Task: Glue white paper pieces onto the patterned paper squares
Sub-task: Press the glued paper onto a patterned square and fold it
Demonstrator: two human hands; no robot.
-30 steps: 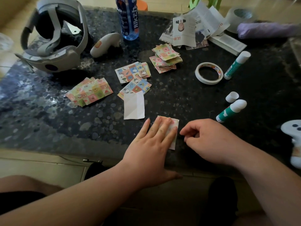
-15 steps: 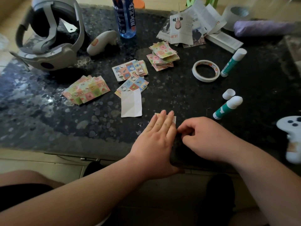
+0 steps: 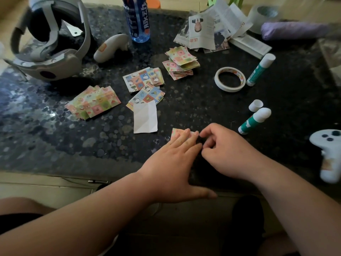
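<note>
A patterned paper square (image 3: 176,132) lies near the table's front edge, mostly hidden under my left hand (image 3: 175,161), which presses flat on it with straight fingers. My right hand (image 3: 227,150) sits just right of it with curled fingers, its thumb and index tip pinching at the square's right edge. A creased white paper piece (image 3: 145,118) lies beyond my left hand. Stacks of patterned squares lie farther back: a pink-green stack (image 3: 93,102), two blue cartoon stacks (image 3: 143,79), and a far stack (image 3: 181,62). An uncapped glue stick (image 3: 254,121) lies at the right beside its cap (image 3: 255,105).
A second, capped glue stick (image 3: 260,69) and a tape roll (image 3: 229,79) lie at the right. At the back are a headset (image 3: 48,43), a white controller (image 3: 110,47), a blue bottle (image 3: 137,19) and torn newspaper (image 3: 206,30). Another controller (image 3: 330,154) lies at the far right.
My left hand has slid forward over the patterned square, covering most of it. My right hand has closed in against the left fingertips.
</note>
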